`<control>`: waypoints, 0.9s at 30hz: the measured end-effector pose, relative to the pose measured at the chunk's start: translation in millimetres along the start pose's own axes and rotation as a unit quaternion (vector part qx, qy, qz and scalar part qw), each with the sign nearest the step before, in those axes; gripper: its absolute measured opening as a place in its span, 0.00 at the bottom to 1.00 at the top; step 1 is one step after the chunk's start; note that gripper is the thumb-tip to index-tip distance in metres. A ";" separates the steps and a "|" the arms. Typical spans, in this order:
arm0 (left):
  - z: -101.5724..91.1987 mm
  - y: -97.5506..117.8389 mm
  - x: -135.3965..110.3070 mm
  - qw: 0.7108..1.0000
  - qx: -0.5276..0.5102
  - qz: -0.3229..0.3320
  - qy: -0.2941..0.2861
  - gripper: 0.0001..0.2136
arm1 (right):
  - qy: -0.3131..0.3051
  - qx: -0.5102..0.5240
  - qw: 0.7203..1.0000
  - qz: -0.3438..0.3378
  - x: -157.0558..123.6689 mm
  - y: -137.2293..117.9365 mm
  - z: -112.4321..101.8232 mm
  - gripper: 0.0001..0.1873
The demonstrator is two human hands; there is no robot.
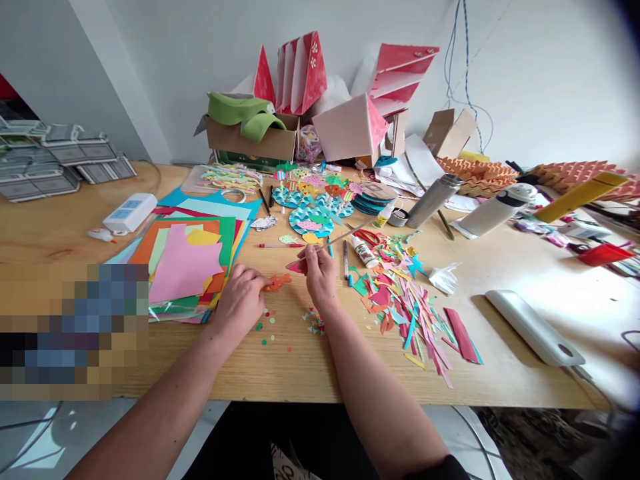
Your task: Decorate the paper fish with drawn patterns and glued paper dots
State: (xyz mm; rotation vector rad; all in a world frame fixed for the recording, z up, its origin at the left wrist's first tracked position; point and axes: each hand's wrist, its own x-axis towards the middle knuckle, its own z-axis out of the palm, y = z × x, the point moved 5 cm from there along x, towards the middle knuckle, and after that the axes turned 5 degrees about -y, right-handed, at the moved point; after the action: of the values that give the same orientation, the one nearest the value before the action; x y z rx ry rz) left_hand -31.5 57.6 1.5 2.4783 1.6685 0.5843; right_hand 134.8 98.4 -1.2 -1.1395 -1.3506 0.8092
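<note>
My left hand point(243, 295) rests low over the table, its fingertips closed on an orange paper cutout point(278, 283) that looks like a fish. To its right, my right hand point(320, 272) grips a long thin stick-like tool point(345, 236) slanting up to the right. Beneath those fingers shows a small pink piece point(297, 267); whether it is held cannot be seen. Small paper dots point(264, 342) and tiny coloured scraps point(315, 323) lie near the hands. Beyond them are decorated paper fish point(307, 227) on blue wavy discs point(299, 217).
Coloured paper sheets point(185, 267) are stacked at left beside a white box point(131, 212). Paper strips point(415, 313), a glue bottle point(365, 252) and red-handled scissors point(369, 236) lie at right. Two flasks point(434, 200) lean behind. A cardboard box point(250, 139) stands at the back.
</note>
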 end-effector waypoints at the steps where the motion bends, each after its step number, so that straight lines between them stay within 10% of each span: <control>1: -0.4 -0.3 0.3 1.000 0.000 -0.001 0.001 0.18 | 0.014 0.017 1.000 0.007 0.8 -0.4 -3.1 0.27; 17: -3.0 -4.4 2.2 0.999 0.000 0.006 0.036 0.16 | 0.088 0.116 0.989 0.030 5.1 -6.5 -25.4 0.26; 27: 3.9 -7.7 2.0 0.999 -0.002 0.026 0.029 0.16 | 0.015 0.093 0.995 0.022 -1.6 -39.9 -49.3 0.26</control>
State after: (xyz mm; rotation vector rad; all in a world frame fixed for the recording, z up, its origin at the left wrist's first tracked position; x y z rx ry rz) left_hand -36.1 63.0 -3.8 2.5322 1.6253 0.6705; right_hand 176.3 77.7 42.2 -1.0335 -1.2027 0.9261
